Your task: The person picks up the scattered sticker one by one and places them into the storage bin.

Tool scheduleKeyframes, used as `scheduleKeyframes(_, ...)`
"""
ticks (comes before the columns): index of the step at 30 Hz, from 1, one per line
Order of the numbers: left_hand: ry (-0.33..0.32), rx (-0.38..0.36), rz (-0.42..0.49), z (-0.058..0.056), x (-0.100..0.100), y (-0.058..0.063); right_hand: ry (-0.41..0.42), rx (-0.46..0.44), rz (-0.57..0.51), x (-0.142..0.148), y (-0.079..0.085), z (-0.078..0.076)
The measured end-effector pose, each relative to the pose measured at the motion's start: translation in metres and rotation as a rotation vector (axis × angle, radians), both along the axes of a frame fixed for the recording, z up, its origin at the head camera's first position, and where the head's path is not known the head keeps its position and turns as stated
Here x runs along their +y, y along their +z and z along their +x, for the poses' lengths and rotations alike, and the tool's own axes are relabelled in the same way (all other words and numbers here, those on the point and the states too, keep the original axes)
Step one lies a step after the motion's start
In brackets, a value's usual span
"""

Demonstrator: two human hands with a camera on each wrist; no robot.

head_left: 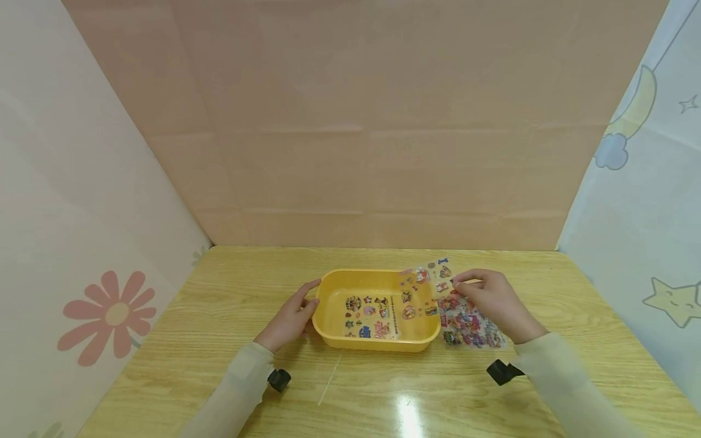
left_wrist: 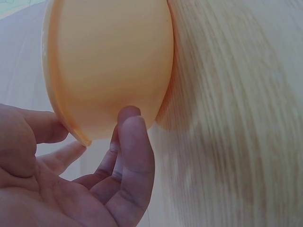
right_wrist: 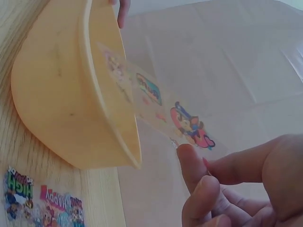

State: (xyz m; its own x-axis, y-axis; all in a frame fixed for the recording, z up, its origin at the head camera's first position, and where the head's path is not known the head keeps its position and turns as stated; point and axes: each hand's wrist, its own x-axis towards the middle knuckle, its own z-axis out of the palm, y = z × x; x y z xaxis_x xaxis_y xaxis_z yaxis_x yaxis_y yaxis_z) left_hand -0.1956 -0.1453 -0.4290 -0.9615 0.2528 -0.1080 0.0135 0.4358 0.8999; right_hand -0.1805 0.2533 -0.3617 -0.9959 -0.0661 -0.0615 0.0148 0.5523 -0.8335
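Note:
A yellow plastic basin (head_left: 350, 345) stands on the wooden table. At its left end my left hand (head_left: 290, 316) holds the rim, thumb on top and fingers against the outer wall (left_wrist: 109, 61). Between thumb and fingertips, my right hand (head_left: 490, 298) pinches the edge of a clear sticker sheet (right_wrist: 161, 109) with cartoon prints. That sheet slants over the basin's right rim, its far part inside. Another clear sticker sheet (head_left: 369, 316) lies on the basin floor. On the table beneath the right hand are brightly printed sticker sheets (head_left: 471, 325), partly covered by that hand.
The wooden table (head_left: 263, 267) ends at a plain pinkish backdrop (head_left: 361, 152). Printed side panels rise at both sides, with a flower (head_left: 116, 313) on the left and a star (head_left: 676, 301) on the right. Black wrist mounts (head_left: 279, 380) sit at both sleeves.

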Motion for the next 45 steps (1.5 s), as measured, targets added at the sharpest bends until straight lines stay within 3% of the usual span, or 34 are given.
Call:
scheduleKeyframes(18,0.000,0.007,0.018,0.003,0.002,0.006,0.065,-0.047,0.000,-0.026,-0.004,-0.004)
scheduleKeyframes(45,0.006,0.014,-0.011,0.002,0.002,0.002,0.143,-0.130,-0.044,-0.059,-0.012,-0.008)
